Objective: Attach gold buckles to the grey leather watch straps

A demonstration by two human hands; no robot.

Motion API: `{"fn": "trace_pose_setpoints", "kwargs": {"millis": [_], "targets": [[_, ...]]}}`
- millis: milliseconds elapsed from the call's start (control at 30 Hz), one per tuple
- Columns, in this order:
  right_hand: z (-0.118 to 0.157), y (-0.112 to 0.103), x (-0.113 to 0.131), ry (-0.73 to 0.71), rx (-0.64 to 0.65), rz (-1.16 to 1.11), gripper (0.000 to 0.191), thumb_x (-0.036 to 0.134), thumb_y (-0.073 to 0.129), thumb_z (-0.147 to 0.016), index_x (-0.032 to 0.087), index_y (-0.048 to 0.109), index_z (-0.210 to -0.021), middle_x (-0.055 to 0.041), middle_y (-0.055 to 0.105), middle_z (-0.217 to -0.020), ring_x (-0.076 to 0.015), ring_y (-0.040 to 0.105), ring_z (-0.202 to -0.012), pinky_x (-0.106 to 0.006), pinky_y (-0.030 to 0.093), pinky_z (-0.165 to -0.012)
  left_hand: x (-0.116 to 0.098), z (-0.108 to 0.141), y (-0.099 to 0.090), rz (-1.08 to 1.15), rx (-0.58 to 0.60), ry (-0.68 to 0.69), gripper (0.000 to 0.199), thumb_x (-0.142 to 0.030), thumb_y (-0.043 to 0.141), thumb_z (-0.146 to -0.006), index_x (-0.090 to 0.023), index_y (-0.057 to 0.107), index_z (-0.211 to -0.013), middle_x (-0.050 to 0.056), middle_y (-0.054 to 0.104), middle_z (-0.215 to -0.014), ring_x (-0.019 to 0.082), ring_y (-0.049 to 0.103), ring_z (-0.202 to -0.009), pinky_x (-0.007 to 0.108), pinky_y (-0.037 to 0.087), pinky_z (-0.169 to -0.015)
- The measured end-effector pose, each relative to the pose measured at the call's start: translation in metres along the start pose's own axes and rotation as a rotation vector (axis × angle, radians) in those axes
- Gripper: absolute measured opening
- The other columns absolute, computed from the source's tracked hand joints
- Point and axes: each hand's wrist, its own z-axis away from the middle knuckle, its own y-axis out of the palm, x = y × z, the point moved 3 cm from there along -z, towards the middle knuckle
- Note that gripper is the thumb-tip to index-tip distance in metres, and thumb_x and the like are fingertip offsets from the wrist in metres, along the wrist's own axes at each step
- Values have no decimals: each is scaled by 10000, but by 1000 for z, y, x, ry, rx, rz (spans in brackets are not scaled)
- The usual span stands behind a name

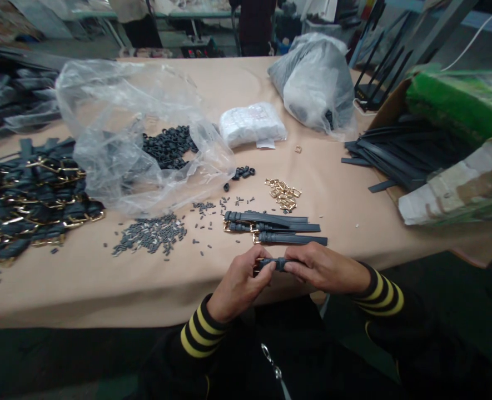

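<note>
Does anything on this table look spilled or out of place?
A little. Small dark pins lie scattered loose on the table, and one gold buckle sits alone, apart from the buckle pile. The left hand and right hand hold a dark strap between them, which looks undamaged.

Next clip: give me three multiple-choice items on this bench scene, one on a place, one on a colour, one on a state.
1. Where do the gold buckles lie?
A. inside the clear bag
B. loose on the table, behind the finished straps
C. in the cardboard box

2. What colour are the sleeve cuffs?
A. black with yellow stripes
B. plain white
C. red

3. How is the dark strap held?
A. lying untouched
B. in the left hand alone
C. between both hands

Answers: 1 B, they sit bare on the table past the finished straps. 2 A, stripes show on both wrists. 3 C, left hand and right hand both grip it.
</note>
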Motion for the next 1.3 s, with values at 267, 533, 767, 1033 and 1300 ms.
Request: {"fn": "trace_pose_setpoints", "kwargs": {"millis": [267, 533, 767, 1033, 1300], "targets": [[-4, 10, -10, 2, -25, -73, 309, 342, 427, -872, 147, 454, -634, 46, 399, -550, -69, 371, -514, -185, 266, -479, 0, 3, 4, 211, 121, -14, 166, -321, 427, -854, -168, 439, -789, -28, 537, -615, 68, 481, -457, 194, 385, -473], [-15, 6, 0, -132, -50, 7, 254, 304, 416, -890, 136, 545, -750, -16, 549, -652, -108, 504, -590, -212, 333, -559, -3, 0, -1, 153, 117, 51, 214, -318, 413, -866, -176, 431, -1024, -37, 544, -604, 88, 533, -453, 206, 428, -485], [-55, -22, -14, -30, -334, 312, 83, 208, 499, -819, 144, 511, -870, -68, 573, -855, -163, 528, -764, -257, 381, -667, 11, -27, -63, -458, -551, 215, 289, -309, 513, -804, -167, 483, -1054, 83, 570, -959, 184, 579, -777, 304, 483, -643], [-92, -28, -18, 28, -323, 514, 188, 228, 520, -801, 169, 541, -978, -74, 624, -909, -200, 553, -851, -287, 396, -727, 26, -51, -75, -593, -587, 278, 183, -197, 495, -802, -156, 558, -969, 60, 587, -878, 156, 558, -699, 327, 488, -705], [-53, -23, -41, -30, -356, 511, 210, 252, 485, -837, 162, 570, -1007, -103, 594, -1003, -221, 497, -930, -364, 401, -812, 24, -56, -61, -499, -636, 302, 249, -266, 435, -852, -138, 550, -1030, 126, 561, -1094, 221, 496, -1083, 420, 394, -945]]}}
